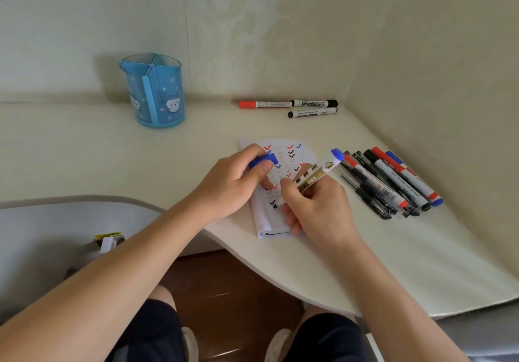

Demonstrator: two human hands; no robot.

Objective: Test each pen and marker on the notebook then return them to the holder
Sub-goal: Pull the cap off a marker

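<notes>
Where the marker is: a blue-ended marker (317, 177) with a white and gold label stands slanted over the notebook (269, 221), blue end up and to the right, lower end down at the page; I cannot tell whether the nib touches the paper.
Right hand (320, 210): fingers and thumb curled close round the marker's barrel in a writing grip, the heel of the hand low over the notebook's near edge.
Left hand (233, 184): thumb and curled fingers pinch one blue cap (262, 161), and the hand rests on the notebook's left side.
Notebook: one, lying open and flat near the desk's front edge, its page covered in small ticks in red, blue and black.
Holder (153, 92): one blue see-through cup with cat faces, upright by the wall, well apart from the hands, parted into compartments.
Markers by the wall: three lying flat — one red (264, 104), two black (314, 103) (313, 113).
Heap (393, 184) at the right: pens and markers lying side by side just beside the right hand, at least six — too overlapped for a sure count.
Desk (196, 151): pale, set into a corner.
</notes>
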